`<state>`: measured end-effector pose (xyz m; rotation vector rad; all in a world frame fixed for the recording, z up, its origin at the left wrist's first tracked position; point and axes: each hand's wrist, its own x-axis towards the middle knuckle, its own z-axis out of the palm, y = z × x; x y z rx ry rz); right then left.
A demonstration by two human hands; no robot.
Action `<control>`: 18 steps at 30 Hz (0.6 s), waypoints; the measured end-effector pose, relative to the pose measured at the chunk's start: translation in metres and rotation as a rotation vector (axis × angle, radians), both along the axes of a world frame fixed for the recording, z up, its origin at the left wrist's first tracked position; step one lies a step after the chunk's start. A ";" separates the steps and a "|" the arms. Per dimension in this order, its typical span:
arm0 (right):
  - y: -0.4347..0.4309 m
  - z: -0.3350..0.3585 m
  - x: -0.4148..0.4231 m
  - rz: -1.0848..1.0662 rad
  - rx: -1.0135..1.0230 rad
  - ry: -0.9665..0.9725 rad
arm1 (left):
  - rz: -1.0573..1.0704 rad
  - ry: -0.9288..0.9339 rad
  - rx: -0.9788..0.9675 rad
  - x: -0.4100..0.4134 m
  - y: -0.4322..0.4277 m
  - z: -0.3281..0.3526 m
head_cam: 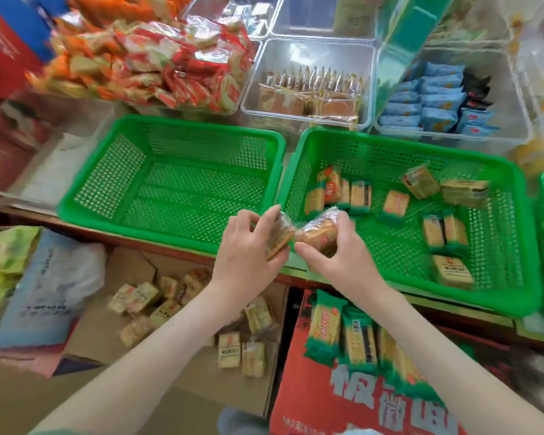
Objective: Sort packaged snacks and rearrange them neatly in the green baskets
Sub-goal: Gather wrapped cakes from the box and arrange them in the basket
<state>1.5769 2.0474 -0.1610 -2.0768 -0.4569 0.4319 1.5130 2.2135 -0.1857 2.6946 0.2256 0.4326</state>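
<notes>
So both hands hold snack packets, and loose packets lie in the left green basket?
No: head view shows loose packets in the right green basket; the left green basket is empty. Left hand and right hand each hold a snack packet.

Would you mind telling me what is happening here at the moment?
A person is sorting packaged snacks. The left hand grips a brownish packet and the right hand grips a golden packet, held together above the near rims of two green baskets. Several loose packets lie scattered in the right basket; none shows in the left basket. More packets wait below in a cardboard box and a red carton.
</notes>
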 end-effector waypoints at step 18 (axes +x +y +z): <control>0.215 -0.186 -0.152 0.291 -0.687 0.041 | 0.195 0.670 -0.011 -0.174 0.197 -0.175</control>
